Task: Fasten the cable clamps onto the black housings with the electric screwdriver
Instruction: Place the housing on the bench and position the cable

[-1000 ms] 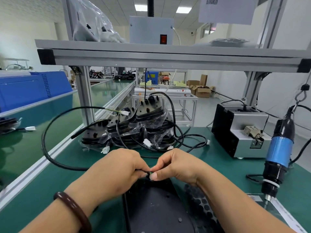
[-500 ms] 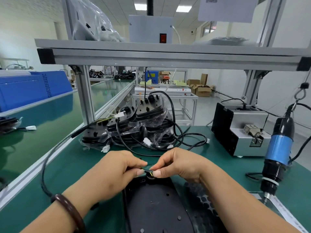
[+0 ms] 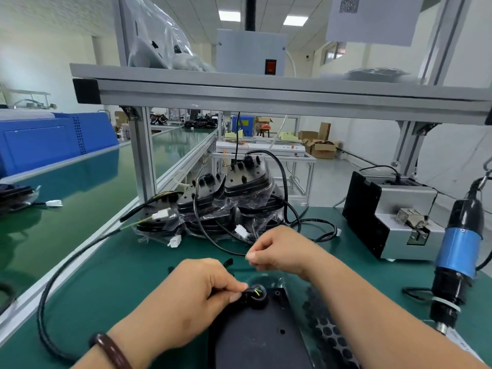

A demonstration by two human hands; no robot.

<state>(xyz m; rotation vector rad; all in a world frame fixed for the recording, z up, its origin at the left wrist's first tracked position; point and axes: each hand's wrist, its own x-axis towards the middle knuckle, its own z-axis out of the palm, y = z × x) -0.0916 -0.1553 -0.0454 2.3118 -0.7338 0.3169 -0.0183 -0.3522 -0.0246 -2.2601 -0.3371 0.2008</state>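
So the black housing we're working on lies flat on the green bench, right at the near edge in front of us. At its far end sits the cable clamp, a round black ring with thin coloured wires showing in it. Our left hand has thumb and fingertip pinched tight on that ring, and there's a dark bracelet on the wrist. Our right hand is a bit further back and just above, fingers curled and pinching a thin black cable that runs off toward the pile of bagged housings at the back of the bench. Just right of the housing there's a sheet of black round pads. The electric screwdriver hangs at the far right, nobody touching it, with the grey screw feeder box behind it. A thick black cord loops along the left side of the bench.
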